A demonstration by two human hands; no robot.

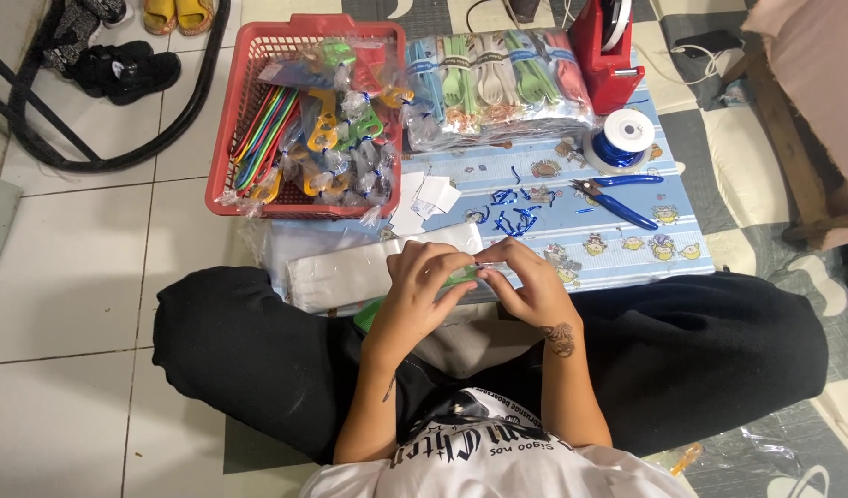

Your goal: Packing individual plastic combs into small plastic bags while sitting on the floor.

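Observation:
I sit cross-legged on the floor with both hands together above my lap. My left hand (422, 286) and my right hand (525, 281) pinch a small green item in a clear plastic bag (461, 274) between their fingertips. A green piece (369, 315) pokes out below my left wrist. Just past my hands lies a stack of clear plastic bags (336, 272) on the edge of a low blue patterned table (627, 244). Short blue twist ties (512, 214) are scattered on that table.
A red basket (249, 111) holds several bagged colourful items. Behind the ties lies a bundle of packaged pastel utensils (498, 78), a red tape dispenser (604, 46), a spool of blue wire (621, 143) and blue-handled pliers (618, 198). Black shoes (119, 69) sit far left.

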